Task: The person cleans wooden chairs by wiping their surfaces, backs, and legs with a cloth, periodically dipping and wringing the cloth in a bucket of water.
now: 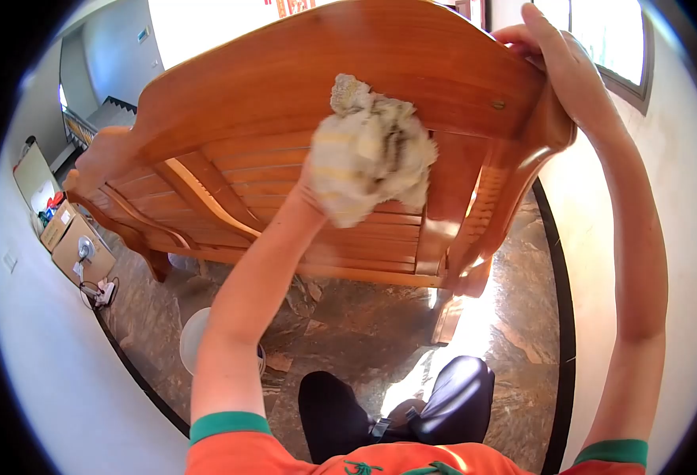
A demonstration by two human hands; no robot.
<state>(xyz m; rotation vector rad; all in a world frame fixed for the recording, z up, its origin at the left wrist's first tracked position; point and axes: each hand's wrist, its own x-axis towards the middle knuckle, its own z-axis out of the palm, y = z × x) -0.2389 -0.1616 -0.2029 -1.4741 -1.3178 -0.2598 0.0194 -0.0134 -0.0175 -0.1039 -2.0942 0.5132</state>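
Observation:
Across the middle of the view stretches the slatted back of a brown wooden bench (pixel 277 103). My left hand (pixel 311 188) is closed on a crumpled, off-white cleaning rag (pixel 372 154) with yellowish stripes and darker patches. The rag lies against the upper board of the bench back and hides most of the fingers. At the upper right, my right hand (pixel 566 71) grips the bench's top corner, its fingers curled over the edge and partly hidden.
Below my left forearm, a white bucket (pixel 194 340) stands on the brown marbled floor (pixel 325 332), partly covered by the arm. Cardboard boxes (pixel 79 245) and a power strip (pixel 105 293) are by the left wall. A white wall (pixel 602 237) runs close on my right.

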